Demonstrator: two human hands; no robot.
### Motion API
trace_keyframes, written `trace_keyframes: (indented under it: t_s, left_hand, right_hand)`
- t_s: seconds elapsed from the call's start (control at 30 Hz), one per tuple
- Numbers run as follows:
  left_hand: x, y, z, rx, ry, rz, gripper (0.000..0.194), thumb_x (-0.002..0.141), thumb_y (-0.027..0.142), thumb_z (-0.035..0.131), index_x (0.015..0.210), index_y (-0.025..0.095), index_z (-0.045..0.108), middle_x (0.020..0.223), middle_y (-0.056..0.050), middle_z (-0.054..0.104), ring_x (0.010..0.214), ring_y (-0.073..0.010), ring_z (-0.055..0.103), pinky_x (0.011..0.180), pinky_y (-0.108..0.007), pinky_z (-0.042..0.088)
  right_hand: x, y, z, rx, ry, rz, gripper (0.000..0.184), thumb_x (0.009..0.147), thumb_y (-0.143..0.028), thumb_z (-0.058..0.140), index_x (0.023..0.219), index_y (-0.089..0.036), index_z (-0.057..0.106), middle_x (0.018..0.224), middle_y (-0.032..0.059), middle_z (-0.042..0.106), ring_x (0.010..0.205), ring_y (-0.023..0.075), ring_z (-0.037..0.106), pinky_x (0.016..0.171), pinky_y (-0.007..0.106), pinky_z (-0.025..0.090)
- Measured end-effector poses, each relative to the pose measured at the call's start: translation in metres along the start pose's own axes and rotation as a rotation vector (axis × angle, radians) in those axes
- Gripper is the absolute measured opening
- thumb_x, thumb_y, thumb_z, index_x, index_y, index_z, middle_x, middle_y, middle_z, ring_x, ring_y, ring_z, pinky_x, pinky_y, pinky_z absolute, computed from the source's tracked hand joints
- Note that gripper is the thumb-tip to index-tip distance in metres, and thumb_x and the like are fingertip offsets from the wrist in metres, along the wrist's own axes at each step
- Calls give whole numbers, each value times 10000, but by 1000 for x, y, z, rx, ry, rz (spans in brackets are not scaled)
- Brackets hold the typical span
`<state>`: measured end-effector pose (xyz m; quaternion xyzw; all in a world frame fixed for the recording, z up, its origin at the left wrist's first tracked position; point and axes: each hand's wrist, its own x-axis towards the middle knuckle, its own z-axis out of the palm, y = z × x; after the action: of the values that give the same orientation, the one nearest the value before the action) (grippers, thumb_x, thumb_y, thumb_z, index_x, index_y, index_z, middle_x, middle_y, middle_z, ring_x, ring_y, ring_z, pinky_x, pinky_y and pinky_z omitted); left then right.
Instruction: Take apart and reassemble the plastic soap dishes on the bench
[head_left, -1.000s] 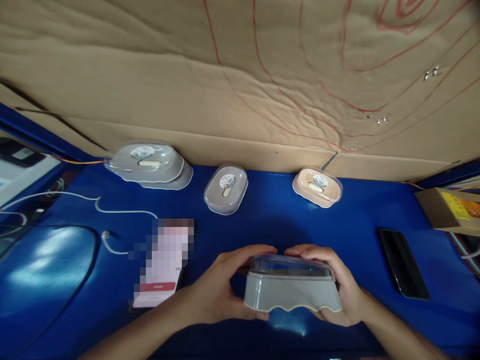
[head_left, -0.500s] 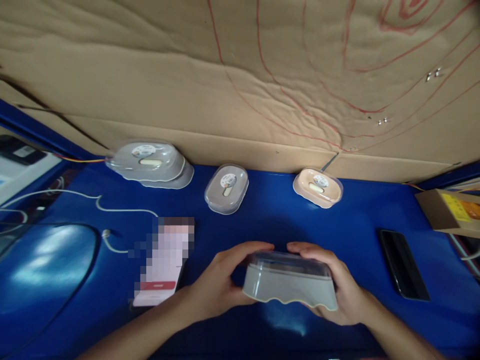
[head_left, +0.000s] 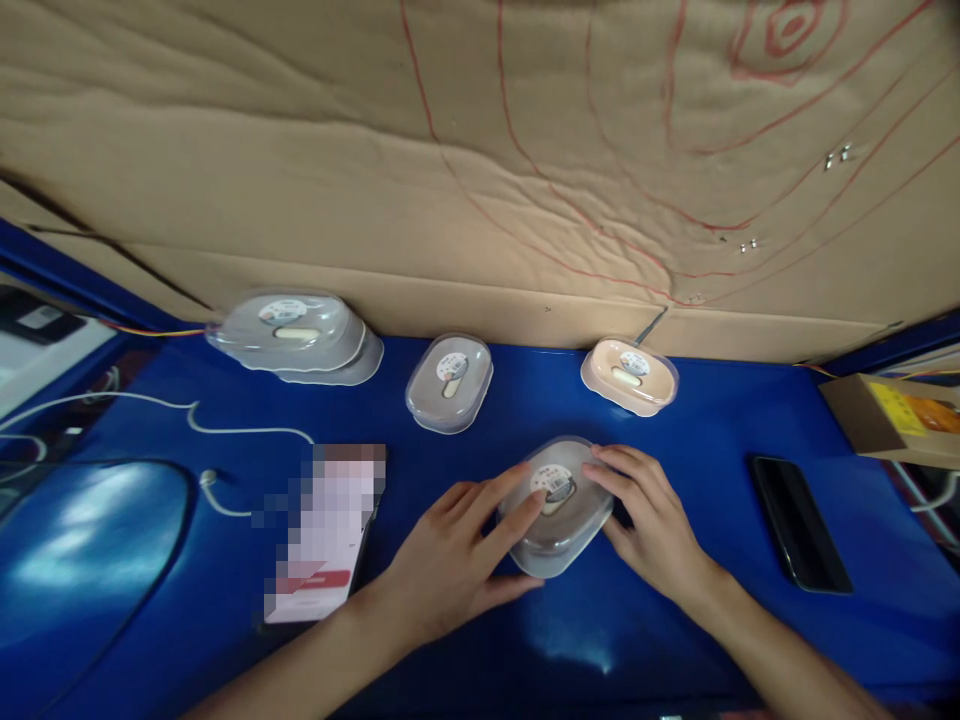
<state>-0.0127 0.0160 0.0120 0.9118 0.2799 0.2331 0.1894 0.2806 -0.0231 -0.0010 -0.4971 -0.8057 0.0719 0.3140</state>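
Note:
A small grey plastic box with a clear lid [head_left: 566, 530] and a round label on top sits between my two hands, near the middle of the blue table. My left hand [head_left: 469, 545] grips its left side, with fingertips over the lid and the thumb low at the near side. At the right, my right hand [head_left: 649, 510] holds the box with fingers on the lid's edge and the thumb against the side. The lid faces up, and the box lies at a slant.
Along the cardboard wall stand stacked grey boxes [head_left: 300, 330], a single grey box [head_left: 442, 400] and a peach box [head_left: 611, 380]. A lit phone [head_left: 322, 540] with a blurred screen lies left, a dark phone [head_left: 799, 525] right. White cables [head_left: 247, 430] cross the left side; a carton [head_left: 862, 415] sits far right.
The box has gone from raised, side toward me, to lid-up and turned at a slant, farther from me. Both hands have shifted their hold on it.

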Motion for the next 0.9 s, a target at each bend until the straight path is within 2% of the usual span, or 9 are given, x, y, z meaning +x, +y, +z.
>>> trace_keyframes:
  t_s: [0.07, 0.1, 0.27, 0.33, 0.43, 0.57, 0.7, 0.8, 0.9]
  left_hand:
    - [1, 3, 1, 33, -33, 38, 746, 935, 592, 728, 1553, 239, 503, 1554, -232, 563, 1251, -413, 680, 972, -517, 580]
    - [2, 5, 1, 69, -42, 53, 716, 945, 582, 719, 1533, 226, 519, 1536, -234, 574, 1232, -404, 688, 958, -512, 588]
    - [3, 9, 3, 286, -14, 66, 409, 1014, 300, 667, 1405, 197, 603, 1418, -191, 641, 1128, -336, 724, 886, -472, 630]
    - [4, 9, 3, 330, -13, 64, 382, 1007, 265, 665, 1381, 201, 616, 1398, -183, 645, 1110, -336, 725, 863, -475, 642]
    - [5, 8, 4, 359, -12, 45, 370, 1007, 248, 653, 1373, 212, 621, 1398, -176, 641, 1086, -326, 730, 849, -474, 652]
    - [7, 7, 5, 355, 6, -9, 383, 1026, 266, 625, 1407, 228, 603, 1407, -163, 638, 1102, -319, 727, 862, -473, 660]
    - [8, 4, 9, 302, 58, -114, 502, 1038, 190, 566, 1533, 243, 501, 1466, -156, 577, 1205, -305, 688, 937, -461, 655]
    - [8, 2, 14, 213, 118, -226, 617, 1014, 194, 590, 1604, 256, 417, 1508, -170, 477, 1130, -255, 690, 895, -392, 671]
    - [7, 2, 17, 166, 189, -263, 626, 996, 233, 620, 1593, 238, 430, 1459, -173, 461, 1032, -226, 685, 830, -358, 677]
  right_hand:
    - [2, 4, 1, 1, 4, 1, 682, 940, -33, 591, 1537, -351, 500, 1420, 102, 640, 1349, 341, 590, 1060, 597, 579]
    - [2, 6, 1, 7, -6, -2, 676, 945, -23, 575, 1533, -350, 502, 1431, 101, 633, 1367, 335, 583, 1073, 597, 577]
    - [5, 10, 2, 50, -152, -12, 662, 1016, -18, 459, 1603, -320, 415, 1619, 104, 499, 1552, 285, 426, 1208, 553, 494]
    - [5, 10, 3, 40, -203, -21, 697, 1030, -19, 420, 1653, -317, 328, 1693, 99, 413, 1600, 274, 347, 1247, 557, 445]
    - [6, 7, 3, -12, -241, -42, 750, 1019, -18, 401, 1689, -318, 246, 1729, 90, 361, 1616, 282, 310, 1274, 599, 382]
    - [12, 1, -3, -109, -196, -22, 666, 1047, -93, 429, 1669, -293, 302, 1711, 108, 391, 1590, 291, 364, 1254, 590, 395]
    - [11, 7, -26, -327, -154, 139, 535, 1087, -361, 506, 1603, -247, 419, 1624, 144, 503, 1493, 347, 488, 1183, 592, 454]
    - [-10, 30, -48, -531, -164, 318, 615, 1077, -543, 447, 1578, -187, 455, 1577, 191, 538, 1425, 409, 540, 1140, 633, 470]
    - [-46, 54, -71, -623, -170, 490, 717, 1028, -653, 404, 1561, -180, 472, 1550, 197, 559, 1401, 431, 563, 1124, 658, 476]
